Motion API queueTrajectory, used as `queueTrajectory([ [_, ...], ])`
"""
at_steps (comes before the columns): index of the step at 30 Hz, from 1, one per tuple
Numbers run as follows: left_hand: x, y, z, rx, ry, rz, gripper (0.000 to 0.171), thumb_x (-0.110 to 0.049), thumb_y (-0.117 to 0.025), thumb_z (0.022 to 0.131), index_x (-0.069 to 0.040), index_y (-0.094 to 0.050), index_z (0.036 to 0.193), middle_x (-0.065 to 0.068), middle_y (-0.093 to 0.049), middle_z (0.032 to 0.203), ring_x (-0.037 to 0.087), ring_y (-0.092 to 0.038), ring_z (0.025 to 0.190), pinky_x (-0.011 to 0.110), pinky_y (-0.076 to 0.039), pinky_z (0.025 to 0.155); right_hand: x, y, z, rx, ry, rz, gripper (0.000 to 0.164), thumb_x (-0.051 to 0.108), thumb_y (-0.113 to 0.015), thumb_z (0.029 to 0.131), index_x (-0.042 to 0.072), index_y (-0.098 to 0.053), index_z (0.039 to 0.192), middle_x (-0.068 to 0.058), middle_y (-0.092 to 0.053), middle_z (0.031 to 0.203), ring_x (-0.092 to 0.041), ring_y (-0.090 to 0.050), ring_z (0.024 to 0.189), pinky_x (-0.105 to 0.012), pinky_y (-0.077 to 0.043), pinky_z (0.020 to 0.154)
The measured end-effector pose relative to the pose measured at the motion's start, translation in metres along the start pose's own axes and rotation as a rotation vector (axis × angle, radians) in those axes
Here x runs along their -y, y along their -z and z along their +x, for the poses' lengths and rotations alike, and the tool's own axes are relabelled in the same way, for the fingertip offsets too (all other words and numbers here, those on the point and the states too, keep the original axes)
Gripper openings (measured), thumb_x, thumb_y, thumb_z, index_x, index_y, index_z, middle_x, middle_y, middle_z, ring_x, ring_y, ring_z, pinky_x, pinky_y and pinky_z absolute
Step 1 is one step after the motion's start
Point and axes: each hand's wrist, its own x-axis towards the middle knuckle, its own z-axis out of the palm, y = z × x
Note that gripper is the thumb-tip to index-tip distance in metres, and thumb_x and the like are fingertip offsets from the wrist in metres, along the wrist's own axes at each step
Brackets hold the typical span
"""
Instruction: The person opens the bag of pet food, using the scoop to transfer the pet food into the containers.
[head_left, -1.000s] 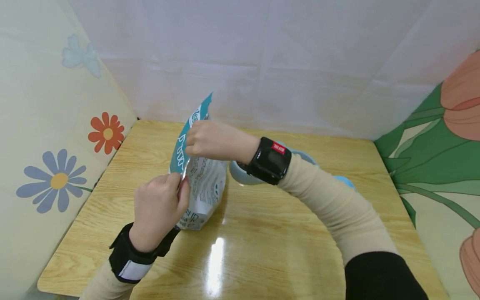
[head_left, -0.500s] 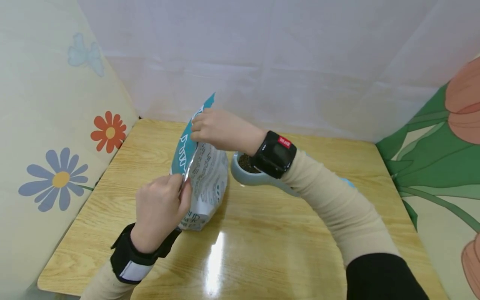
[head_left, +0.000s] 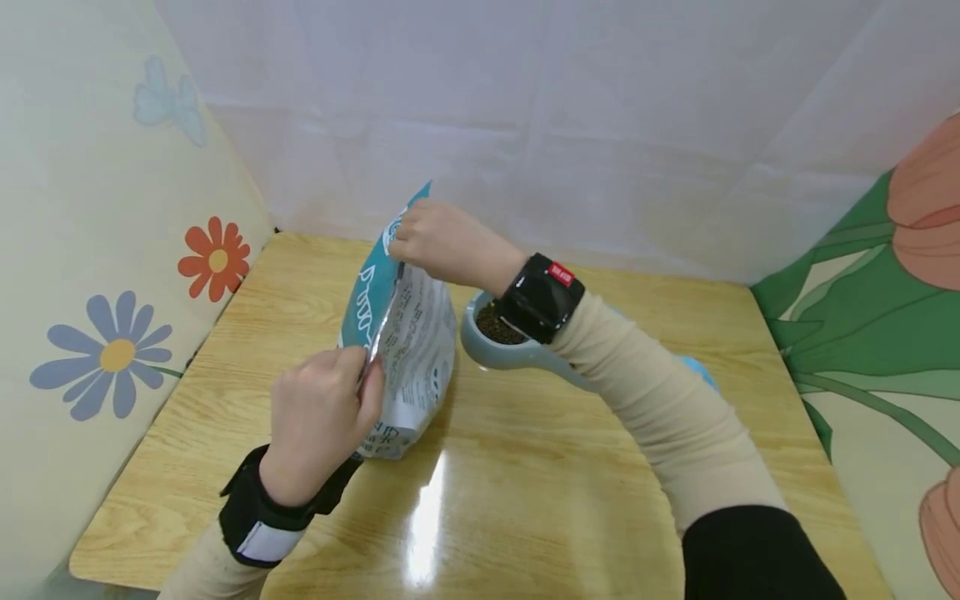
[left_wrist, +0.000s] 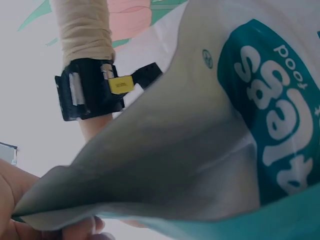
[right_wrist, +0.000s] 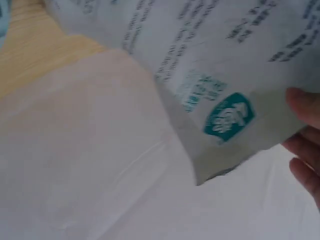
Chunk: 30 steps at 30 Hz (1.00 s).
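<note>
A teal and white food bag (head_left: 423,375) stands upright on the table. My left hand (head_left: 322,417) pinches its top edge at the near end, thumb on one side. Farther along the same edge, my right hand (head_left: 447,246) grips the bag, the wrist crossing over a bowl. In the left wrist view the bag's mouth (left_wrist: 180,150) gapes, showing the pale inside wall. From the right wrist, fingers (right_wrist: 305,105) hold the bag's top edge near a printed corner (right_wrist: 230,120). A blue-grey bowl (head_left: 510,357) right of the bag holds brown pellets (head_left: 498,327).
Part of a bright blue object (head_left: 701,371) shows behind the right sleeve; its kind is hidden. The wooden table (head_left: 555,483) meets a white cloth backdrop (head_left: 600,150) at the back. Painted panels (head_left: 90,208) stand at both sides.
My right hand has moved up and away along the bag's top edge. More of the bowl and its pellets now shows. The left hand has barely moved.
</note>
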Motion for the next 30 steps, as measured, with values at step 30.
queueTrajectory([
  [30,0.003,-0.005,-0.007,0.016,0.028,-0.106,0.041,-0.035,-0.051,0.087,-0.005,-0.045,0.060,-0.001,-0.035,0.049,0.008,-0.027,0.041,0.021,-0.018,0.037,-0.018,-0.038,-0.024,-0.359,-0.327,0.090,0.018,0.007,-0.054,0.091,-0.003,-0.065,0.101,-0.015,-0.064,0.105,-0.026,-0.059,0.101,-0.031,-0.043,0.092],
])
